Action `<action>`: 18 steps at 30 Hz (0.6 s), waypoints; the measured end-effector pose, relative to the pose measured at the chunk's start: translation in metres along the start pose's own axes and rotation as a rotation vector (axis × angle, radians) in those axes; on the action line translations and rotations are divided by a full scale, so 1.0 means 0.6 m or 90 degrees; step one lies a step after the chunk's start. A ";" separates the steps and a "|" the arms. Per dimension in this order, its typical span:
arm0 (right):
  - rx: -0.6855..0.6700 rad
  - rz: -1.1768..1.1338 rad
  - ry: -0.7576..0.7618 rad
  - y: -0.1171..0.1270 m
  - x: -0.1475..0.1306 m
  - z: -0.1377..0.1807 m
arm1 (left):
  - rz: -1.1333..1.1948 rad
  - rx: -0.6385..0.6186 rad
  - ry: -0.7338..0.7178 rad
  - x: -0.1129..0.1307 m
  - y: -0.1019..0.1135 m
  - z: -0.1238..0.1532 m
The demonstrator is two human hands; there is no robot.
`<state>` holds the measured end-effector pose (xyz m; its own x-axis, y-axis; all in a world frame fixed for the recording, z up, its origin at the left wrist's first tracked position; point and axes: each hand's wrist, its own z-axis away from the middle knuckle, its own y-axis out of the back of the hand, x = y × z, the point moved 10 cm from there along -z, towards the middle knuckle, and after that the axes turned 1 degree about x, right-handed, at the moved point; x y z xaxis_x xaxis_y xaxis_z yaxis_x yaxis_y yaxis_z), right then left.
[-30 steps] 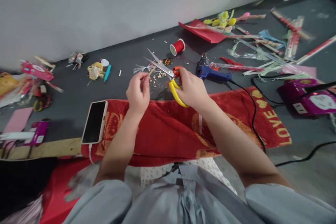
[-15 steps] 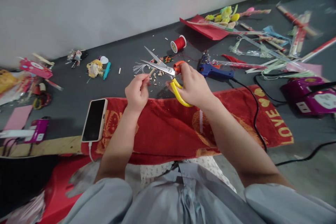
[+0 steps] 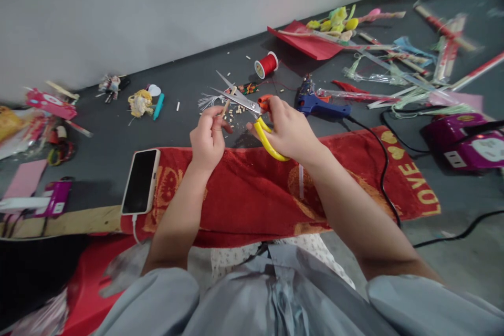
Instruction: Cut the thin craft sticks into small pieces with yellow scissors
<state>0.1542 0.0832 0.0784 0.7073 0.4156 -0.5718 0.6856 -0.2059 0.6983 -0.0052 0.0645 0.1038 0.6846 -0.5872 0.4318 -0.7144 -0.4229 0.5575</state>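
Note:
My right hand (image 3: 289,128) grips a pair of scissors (image 3: 264,139) by its yellow and orange handles, the blades spread apart and pointing up-left. In my left hand (image 3: 208,136) a thin wooden stick (image 3: 227,104) is pinched between the fingers. The stick's upper end reaches the scissor blades; whether it touches them I cannot tell. Small cut pieces of wood (image 3: 238,110) lie scattered on the dark table beneath the blades. A bundle of white threads (image 3: 208,101) lies just beyond my left hand.
A red towel (image 3: 252,194) covers the near table edge, with a phone (image 3: 140,181) on its left. Farther back stand a red thread spool (image 3: 266,65) and a blue glue gun (image 3: 321,104). Craft sticks and red paper (image 3: 303,42) lie right, beside a purple box (image 3: 464,142).
The stick in my left hand has tilted more upright, and its upper end now sits up at the blades. My left hand has shifted slightly right. The scissors stay nearly in place.

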 end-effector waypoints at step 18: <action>-0.059 0.060 -0.054 -0.010 0.009 0.000 | 0.029 0.033 0.048 -0.011 0.004 -0.004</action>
<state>0.1535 0.0868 0.0712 0.7826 0.3211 -0.5333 0.5993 -0.1569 0.7850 -0.0108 0.0691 0.1042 0.6583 -0.5540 0.5096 -0.7507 -0.4330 0.4990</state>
